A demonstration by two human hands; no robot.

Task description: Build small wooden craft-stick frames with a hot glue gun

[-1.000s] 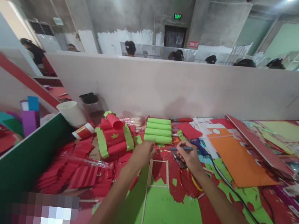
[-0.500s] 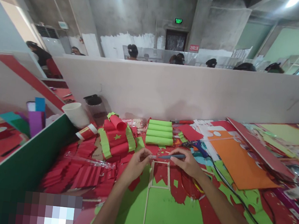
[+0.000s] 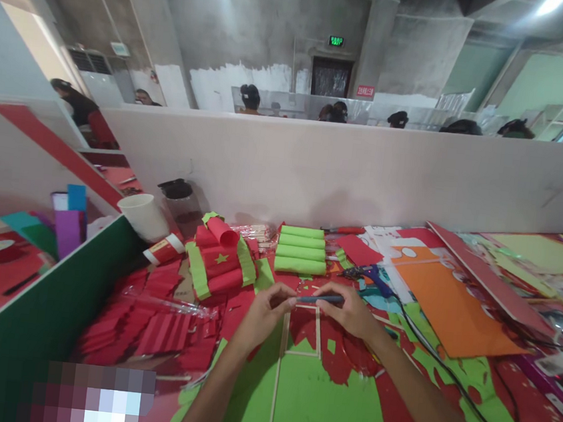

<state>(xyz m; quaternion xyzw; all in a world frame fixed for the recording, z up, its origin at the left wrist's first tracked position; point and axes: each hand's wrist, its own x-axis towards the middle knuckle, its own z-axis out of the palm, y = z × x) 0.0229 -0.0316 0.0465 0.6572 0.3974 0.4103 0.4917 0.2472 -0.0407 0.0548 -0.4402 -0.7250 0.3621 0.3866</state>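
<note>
A slim grey-blue pen-like tool [image 3: 320,298] is held level between my two hands, just above the top edge of a rectangular frame of thin sticks [image 3: 320,332]. My left hand [image 3: 271,310] pinches its left end, and my right hand [image 3: 346,310] grips its right part. One long stick [image 3: 274,398] runs down from the frame's left side over a green sheet [image 3: 315,409]. Red paper with a ragged edge shows inside and beside the frame.
Green rolls [image 3: 301,250] and a red-and-green paper piece with a star [image 3: 219,258] stand behind. Folded red paper [image 3: 163,333] lies left. Blue-handled pliers [image 3: 378,278], a black cable and an orange sheet [image 3: 452,309] lie right. A white partition [image 3: 341,170] rises behind.
My hands have come closer together along the tool. My left fingers have moved slightly right and now close on its left end, and my right hand has shifted a little left.
</note>
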